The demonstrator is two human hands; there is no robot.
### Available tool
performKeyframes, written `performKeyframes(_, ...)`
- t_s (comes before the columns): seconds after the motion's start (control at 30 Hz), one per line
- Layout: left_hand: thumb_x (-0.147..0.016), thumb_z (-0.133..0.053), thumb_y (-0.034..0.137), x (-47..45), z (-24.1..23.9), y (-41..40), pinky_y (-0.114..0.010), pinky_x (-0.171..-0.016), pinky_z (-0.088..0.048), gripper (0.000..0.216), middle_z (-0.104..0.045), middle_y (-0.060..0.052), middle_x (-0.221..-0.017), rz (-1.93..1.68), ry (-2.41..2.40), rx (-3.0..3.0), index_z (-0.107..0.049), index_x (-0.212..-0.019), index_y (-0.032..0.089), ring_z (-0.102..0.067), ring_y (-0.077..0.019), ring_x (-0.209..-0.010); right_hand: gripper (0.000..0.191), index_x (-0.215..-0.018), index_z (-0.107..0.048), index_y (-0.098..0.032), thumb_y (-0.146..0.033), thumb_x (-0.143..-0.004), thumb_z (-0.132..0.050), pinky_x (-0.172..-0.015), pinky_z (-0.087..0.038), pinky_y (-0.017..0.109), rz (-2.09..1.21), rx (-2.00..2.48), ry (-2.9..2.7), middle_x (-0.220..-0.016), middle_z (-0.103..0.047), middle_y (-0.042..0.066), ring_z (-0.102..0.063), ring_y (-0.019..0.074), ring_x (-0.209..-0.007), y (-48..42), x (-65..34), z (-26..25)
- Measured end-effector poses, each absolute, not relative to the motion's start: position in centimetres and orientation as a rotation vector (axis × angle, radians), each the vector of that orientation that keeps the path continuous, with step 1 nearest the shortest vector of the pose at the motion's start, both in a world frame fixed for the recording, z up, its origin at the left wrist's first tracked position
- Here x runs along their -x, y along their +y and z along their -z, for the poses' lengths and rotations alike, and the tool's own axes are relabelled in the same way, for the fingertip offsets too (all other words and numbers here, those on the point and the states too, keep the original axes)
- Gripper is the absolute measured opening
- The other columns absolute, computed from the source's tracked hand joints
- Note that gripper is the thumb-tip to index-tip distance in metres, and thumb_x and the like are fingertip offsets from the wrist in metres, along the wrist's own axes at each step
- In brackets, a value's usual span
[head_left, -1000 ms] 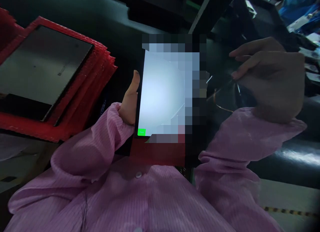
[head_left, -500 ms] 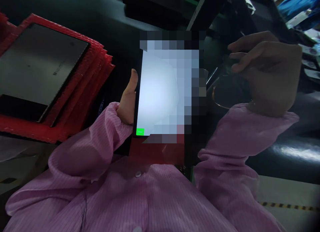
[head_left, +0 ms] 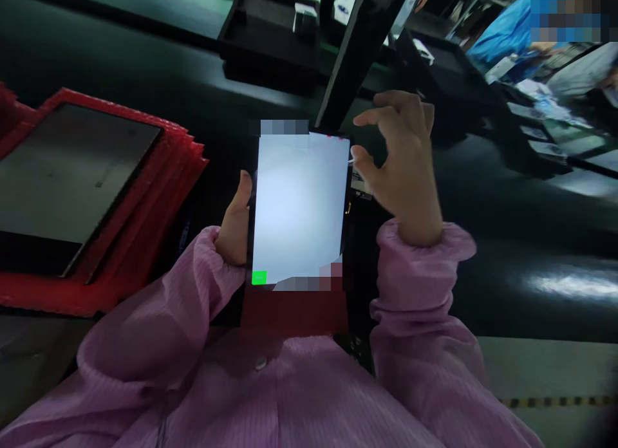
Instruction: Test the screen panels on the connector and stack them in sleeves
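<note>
**Dark bench, dim bkgd: tilt + snag risk at lit panel**

Dark bench [head_left: 512, 242] all round, black tray [head_left: 270, 33] + dark post [head_left: 355, 55] behind. Lit panel [head_left: 297, 203] is in front of the torso, red sheet [head_left: 294, 311] at its near edge; can't tell what props it from below.

L hand [head_left: 235, 223]: thumb up along panel's L edge, fingers hidden, so can't tell grip. R hand [head_left: 403, 158]: half open, thumb + index apart, nothing visibly held, thumb tip just beside R edge.

Risks (my read):
- Tilt/drop: if L hand is main support, a slack thumb or R-side bump could do it.
- Snag: thin white sliver [head_left: 351, 161] + small part [head_left: 361, 185] sit near R thumb; careless sweep could bend or pull them.
- Smudge/pressure mark: fingertip straying onto screen.
- Side stack: L sleeve [head_left: 183, 280] runs close to red wrap stack [head_left: 159, 197]; elbow nudge could slide grey panel [head_left: 72, 171] off top.
</note>
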State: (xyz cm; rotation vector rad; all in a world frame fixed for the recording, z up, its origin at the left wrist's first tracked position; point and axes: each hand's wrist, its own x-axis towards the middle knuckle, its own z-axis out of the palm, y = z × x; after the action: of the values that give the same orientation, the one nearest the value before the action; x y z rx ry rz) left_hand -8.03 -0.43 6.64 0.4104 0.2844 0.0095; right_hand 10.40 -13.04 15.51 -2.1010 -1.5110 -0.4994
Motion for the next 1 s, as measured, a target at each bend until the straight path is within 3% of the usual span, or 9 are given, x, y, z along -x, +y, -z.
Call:
performKeyframes(0.13,-0.086,-0.023,0.081,7.9,-5.9,0.2,-0.052,-0.108,-0.045,0.084,-0.063,-0.007,-0.132,-0.036,0.207,-0.446,-0.05,-0.137,0.021,-0.054,-0.0336,-0.129,0.048,-0.134,-0.051,-0.016,-0.038,-0.092,-0.058,-0.113,-0.033,0.052,0.502,2.147,-1.727,-0.141,-0.046,0.017,-0.038,0.0312,-0.134,-12.8,-6.1,-15.0)
performKeyframes(0.23,-0.087,-0.018,0.08,7.8,-5.9,0.2,-0.052,-0.111,-0.041,0.082,-0.06,-0.005,-0.137,-0.101,0.164,-0.5,-0.045,-0.142,0.025,-0.049,-0.0319,-0.135,0.091,-0.149,-0.033,-0.011,-0.062,-0.081,-0.066,-0.116,-0.027,0.056,0.3,2.138,-1.991,-0.154,-0.031,0.021,-0.024,0.0382,-0.144,-12.8,-3.8,-13.6)
performKeyframes(0.3,-0.087,-0.014,0.08,7.8,-6.2,0.1,-0.052,-0.111,-0.04,0.083,-0.059,-0.006,-0.137,-0.106,0.157,-0.532,-0.044,-0.142,0.025,-0.047,-0.0314,-0.136,0.108,-0.153,-0.027,-0.011,-0.069,-0.073,-0.07,-0.118,-0.023,0.057,0.223,2.179,-2.068,-0.157,-0.023,0.023,-0.017,0.0414,-0.146,-12.6,-3.1,-12.7)
performKeyframes(0.4,-0.087,-0.01,0.08,7.9,-6.6,0.0,-0.052,-0.109,-0.042,0.086,-0.062,-0.008,-0.134,-0.127,0.184,-0.578,-0.046,-0.14,0.023,-0.048,-0.0316,-0.135,0.097,-0.15,-0.033,-0.012,-0.063,-0.077,-0.07,-0.117,-0.026,0.055,0.261,2.229,-2.079,-0.156,-0.029,0.021,-0.024,0.0403,-0.144,-12.2,-2.7,-12.0)
performKeyframes(0.5,-0.086,-0.01,0.08,7.9,-6.9,0.1,-0.051,-0.106,-0.045,0.086,-0.065,-0.009,-0.128,-0.192,0.251,-0.633,-0.049,-0.136,0.021,-0.052,-0.0315,-0.132,0.058,-0.137,-0.051,-0.014,-0.042,-0.089,-0.066,-0.11,-0.04,0.045,0.342,2.216,-2.085,-0.143,-0.048,0.017,-0.044,0.0321,-0.131,-11.8,-2.4,-12.2)
performKeyframes(0.6,-0.089,-0.009,0.077,7.9,-7.0,0.2,-0.05,-0.104,-0.047,0.083,-0.067,-0.009,-0.123,-0.233,0.294,-0.703,-0.051,-0.133,0.021,-0.055,-0.0304,-0.128,0.027,-0.121,-0.063,-0.015,-0.024,-0.096,-0.056,-0.091,-0.051,0.038,0.351,2.203,-2.099,-0.124,-0.061,0.012,-0.055,0.0259,-0.112,-11.7,-2.2,-12.8)
performKeyframes(0.67,-0.091,-0.01,0.074,7.8,-6.9,0.2,-0.049,-0.103,-0.048,0.079,-0.067,-0.008,-0.122,-0.273,0.31,-0.755,-0.052,-0.133,0.022,-0.056,-0.0298,-0.127,0.025,-0.119,-0.063,-0.014,-0.024,-0.098,-0.053,-0.086,-0.053,0.037,0.322,2.183,-2.103,-0.119,-0.063,0.012,-0.056,0.0255,-0.108,-12.0,-2.3,-13.4)
performKeyframes(0.83,-0.09,-0.018,0.076,7.9,-6.7,0.2,-0.05,-0.103,-0.048,0.074,-0.066,-0.005,-0.124,-0.353,0.27,-0.864,-0.052,-0.132,0.025,-0.054,-0.0304,-0.13,0.047,-0.131,-0.057,-0.007,-0.038,-0.097,-0.052,-0.097,-0.05,0.044,0.344,2.199,-2.026,-0.13,-0.057,0.018,-0.052,0.0299,-0.115,-14.5,-2.5,-15.5)
performKeyframes(1.0,-0.085,-0.017,0.082,8.2,-6.7,0.2,-0.054,-0.108,-0.044,0.082,-0.063,-0.005,-0.129,-0.232,0.213,-0.813,-0.054,-0.13,0.025,-0.047,-0.0324,-0.136,0.045,-0.124,-0.064,-0.007,-0.04,-0.097,-0.052,-0.1,-0.048,0.05,0.321,2.388,-2.02,-0.136,-0.053,0.02,-0.047,0.0366,-0.124,-16.5,-1.5,-16.1)
